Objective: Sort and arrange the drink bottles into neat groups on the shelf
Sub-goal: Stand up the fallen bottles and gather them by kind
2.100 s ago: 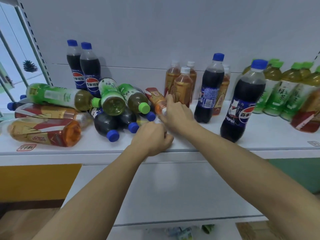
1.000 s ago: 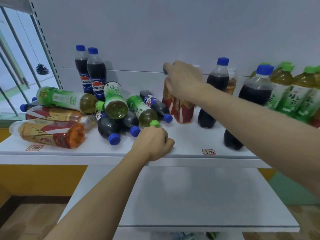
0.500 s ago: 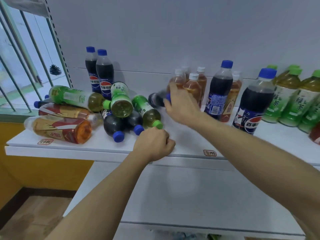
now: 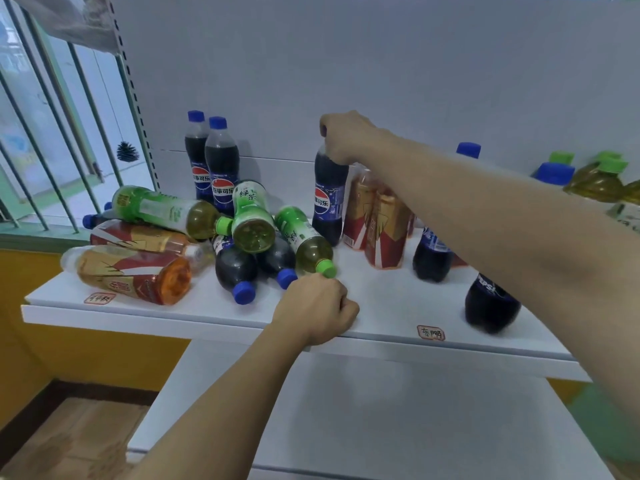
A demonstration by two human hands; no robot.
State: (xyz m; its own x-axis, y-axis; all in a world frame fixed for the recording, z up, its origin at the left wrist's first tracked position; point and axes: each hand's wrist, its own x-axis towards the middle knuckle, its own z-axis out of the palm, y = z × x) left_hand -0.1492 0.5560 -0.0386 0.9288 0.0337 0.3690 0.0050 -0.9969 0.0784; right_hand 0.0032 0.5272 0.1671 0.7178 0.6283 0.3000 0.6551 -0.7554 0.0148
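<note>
Fingers (image 4: 332,131) around glossy (curved) cola bottle (image 4: 327,202)

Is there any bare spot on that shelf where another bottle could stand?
Yes: the front strip of the shelf between the left hand and the front cola bottle. The lower shelf looks bare too. The left side is crowded with a pile of lying bottles.

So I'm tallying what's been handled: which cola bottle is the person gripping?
The upright cola bottle left of the red-labelled tea bottles: the right hand grips its neck; every other cola stands or lies untouched.
</note>
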